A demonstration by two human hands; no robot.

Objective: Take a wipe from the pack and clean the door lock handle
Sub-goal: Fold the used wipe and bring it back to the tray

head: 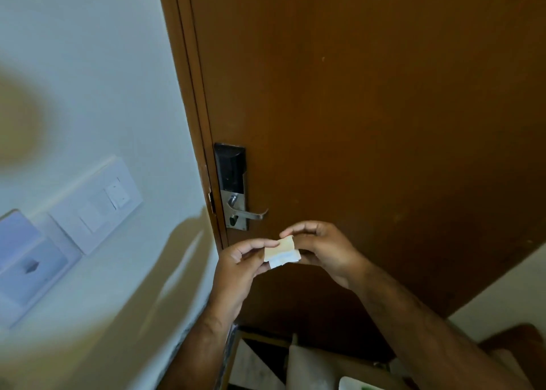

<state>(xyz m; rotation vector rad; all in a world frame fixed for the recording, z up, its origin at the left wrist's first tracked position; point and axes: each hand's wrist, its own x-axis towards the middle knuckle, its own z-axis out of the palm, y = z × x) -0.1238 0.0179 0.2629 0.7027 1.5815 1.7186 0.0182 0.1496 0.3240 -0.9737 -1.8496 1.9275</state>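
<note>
A small folded wipe (282,253), white with a tan tint, is pinched between both hands just below the lock. My left hand (236,271) grips its left edge with thumb and fingers. My right hand (322,249) grips its right edge, fingers curled over the top. On the brown door (369,109) sits the lock: a black panel (230,168) above a silver plate with a lever handle (251,213) pointing right. The handle is a short way above the wipe, apart from both hands. No wipe pack is clearly identifiable.
The white wall on the left carries a switch plate (97,203) and a card holder (26,265). The door frame (192,109) runs between wall and door. Below the hands are a white bag-like object (307,366) and a wooden shelf edge (266,338).
</note>
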